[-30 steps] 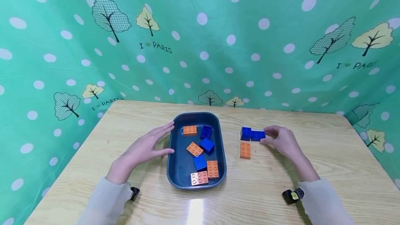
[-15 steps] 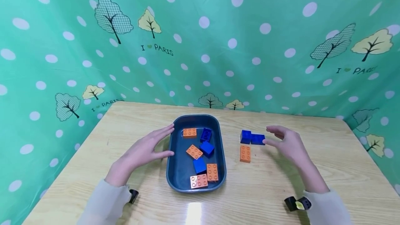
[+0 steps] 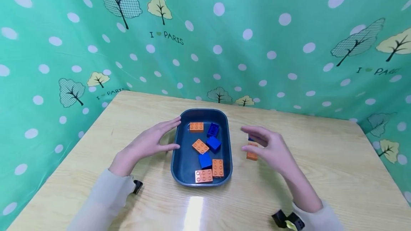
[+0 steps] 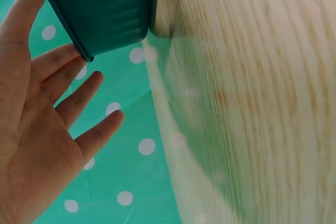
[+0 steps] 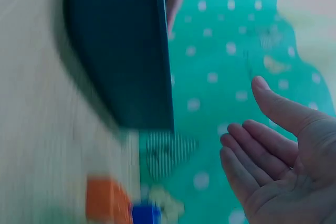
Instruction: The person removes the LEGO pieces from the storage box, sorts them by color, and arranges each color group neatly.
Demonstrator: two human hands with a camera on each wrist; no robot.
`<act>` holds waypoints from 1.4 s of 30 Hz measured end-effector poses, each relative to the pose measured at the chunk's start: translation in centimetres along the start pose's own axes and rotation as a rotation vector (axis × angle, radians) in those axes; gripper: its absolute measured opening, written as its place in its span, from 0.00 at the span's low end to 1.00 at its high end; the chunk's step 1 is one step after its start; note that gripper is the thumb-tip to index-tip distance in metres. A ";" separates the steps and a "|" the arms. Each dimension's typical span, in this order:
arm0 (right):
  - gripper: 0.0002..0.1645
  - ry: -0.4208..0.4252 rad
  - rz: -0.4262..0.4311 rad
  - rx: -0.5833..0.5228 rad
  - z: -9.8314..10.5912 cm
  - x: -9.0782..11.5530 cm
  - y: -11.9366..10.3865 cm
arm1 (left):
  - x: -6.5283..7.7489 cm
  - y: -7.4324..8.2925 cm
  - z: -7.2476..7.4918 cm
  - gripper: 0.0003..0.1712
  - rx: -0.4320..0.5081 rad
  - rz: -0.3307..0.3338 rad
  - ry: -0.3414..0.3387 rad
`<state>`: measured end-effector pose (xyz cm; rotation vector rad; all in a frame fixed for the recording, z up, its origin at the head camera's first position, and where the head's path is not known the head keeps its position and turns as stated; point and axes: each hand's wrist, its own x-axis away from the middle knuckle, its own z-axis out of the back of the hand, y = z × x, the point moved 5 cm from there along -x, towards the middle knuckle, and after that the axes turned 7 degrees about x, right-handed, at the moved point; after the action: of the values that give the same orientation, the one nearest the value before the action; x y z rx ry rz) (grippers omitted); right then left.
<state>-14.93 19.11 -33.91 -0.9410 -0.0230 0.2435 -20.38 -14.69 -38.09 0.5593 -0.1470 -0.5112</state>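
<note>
My left hand (image 3: 146,145) holds its thumb and fingertips against the left rim of a dark plastic tray (image 3: 183,170); the left wrist view shows fingers at the tray's edge, spread. Inside lie several toy building bricks, among them an orange brick (image 3: 218,167) and a blue brick (image 3: 213,143). Between the tray and the table's right side hovers my right hand (image 3: 271,149), fingers extended, thumb apart, nothing in it. Below it, an orange brick (image 3: 252,156) stands on the table, partly covered by the thumb. Behind that, a blue brick (image 5: 145,214) shows; the hand mostly hides it in the head view.
The light wooden table (image 3: 321,174) runs back to a green polka-dot curtain (image 3: 199,45) with printed trees. A bright light reflection (image 3: 193,211) lies on the tabletop in front of the tray. Black camera mounts sit on both wrists.
My right hand has left the right end of the two blue bricks and moved left, over the loose bricks toward the tray. My left hand has stayed at the tray's rim.
</note>
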 end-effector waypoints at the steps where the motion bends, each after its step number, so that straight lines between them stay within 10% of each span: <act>1: 0.32 -0.025 0.023 -0.024 -0.8 -0.3 -0.6 | 0.0 0.0 0.1 0.50 0.002 0.003 0.003; 12: 0.22 -0.286 -0.024 -0.083 -8.5 -2.0 -2.8 | 0.3 0.1 -0.3 0.50 0.009 0.015 0.009; 29: 0.08 -0.252 0.007 0.519 -10.0 -4.2 -4.0 | -0.8 0.8 0.5 0.49 0.006 -0.008 0.014; 42: 0.15 -0.374 0.050 0.456 -12.1 -3.3 -4.1 | 0.0 0.3 0.1 0.49 0.020 -0.011 0.011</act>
<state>-15.83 6.42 -37.48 -0.4331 -0.2776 0.4477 -20.25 -14.52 -37.82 0.5827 -0.1383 -0.5178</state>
